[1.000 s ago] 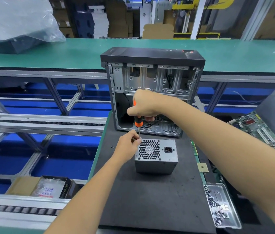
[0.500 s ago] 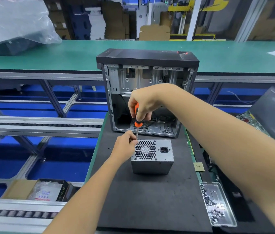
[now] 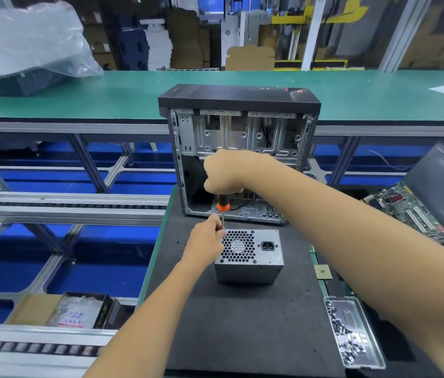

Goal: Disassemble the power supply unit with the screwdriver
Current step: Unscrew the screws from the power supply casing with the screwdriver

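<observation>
A grey metal power supply unit stands on the black foam mat, its fan grille and power socket facing up. My right hand grips the handle of an orange-and-black screwdriver held upright over the unit's upper left corner. My left hand rests against that corner, its fingers pinching the screwdriver's thin shaft just above the tip. The tip itself is hidden behind my left fingers.
An open black computer case stands right behind the unit. A clear tray of screws lies at the mat's right edge, a small chip above it. A green circuit board lies far right. Conveyor rails and a box are at left.
My right hand has shifted slightly on the handle, so less orange shows above the fist. The left hand stays at the unit's corner. The camera has tilted a little.
</observation>
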Demonstrator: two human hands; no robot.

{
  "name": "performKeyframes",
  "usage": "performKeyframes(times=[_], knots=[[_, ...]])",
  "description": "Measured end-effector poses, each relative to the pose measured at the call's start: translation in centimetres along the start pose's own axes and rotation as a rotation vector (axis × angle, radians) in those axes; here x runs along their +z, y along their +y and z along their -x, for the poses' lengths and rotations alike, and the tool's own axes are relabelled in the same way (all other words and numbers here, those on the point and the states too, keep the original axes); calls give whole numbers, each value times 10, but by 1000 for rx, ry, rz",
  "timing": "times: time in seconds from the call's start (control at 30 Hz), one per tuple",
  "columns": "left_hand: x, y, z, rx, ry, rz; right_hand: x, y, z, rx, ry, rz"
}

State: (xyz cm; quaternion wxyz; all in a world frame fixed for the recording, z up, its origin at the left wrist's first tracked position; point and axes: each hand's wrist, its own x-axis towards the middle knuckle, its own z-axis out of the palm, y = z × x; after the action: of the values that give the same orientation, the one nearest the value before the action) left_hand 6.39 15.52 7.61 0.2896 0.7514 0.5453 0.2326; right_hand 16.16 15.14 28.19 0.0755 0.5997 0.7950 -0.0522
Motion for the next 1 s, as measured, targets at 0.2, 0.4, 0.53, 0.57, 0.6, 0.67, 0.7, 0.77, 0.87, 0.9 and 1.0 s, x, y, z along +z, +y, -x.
performKeyframes(times=[0.2,0.4,0.53,0.57,0.6,0.67,0.7,0.77,0.87,0.9,1.0], knots=[[-1,0,0,-13,16,-19,-3,3,3,-62,-4,-79],[0,1,-1,-38,1,-19,-1,2,1,-122,-56,-20],[0,1,-2,-42,3,-20,-3,1,3,-189,-97,59],[0,1,-2,-43,2,-21,-3,2,4,-204,-108,93],[0,1,-3,-42,2,-24,-3,3,3,-212,-109,112],[1,0,-3,-40,4,-25,-4,4,5,-217,-89,101],[1,0,-3,-39,5,-22,-5,5,5,-220,-66,75],[1,0,-3,-36,3,-16,-6,5,8,-230,-13,28],[1,0,-4,-29,2,-14,-1,3,9,-217,8,-1],[1,0,-4,-25,4,-20,1,3,11,-199,15,-13],[2,-1,-5,-11,21,-27,4,5,8,-90,65,27]])
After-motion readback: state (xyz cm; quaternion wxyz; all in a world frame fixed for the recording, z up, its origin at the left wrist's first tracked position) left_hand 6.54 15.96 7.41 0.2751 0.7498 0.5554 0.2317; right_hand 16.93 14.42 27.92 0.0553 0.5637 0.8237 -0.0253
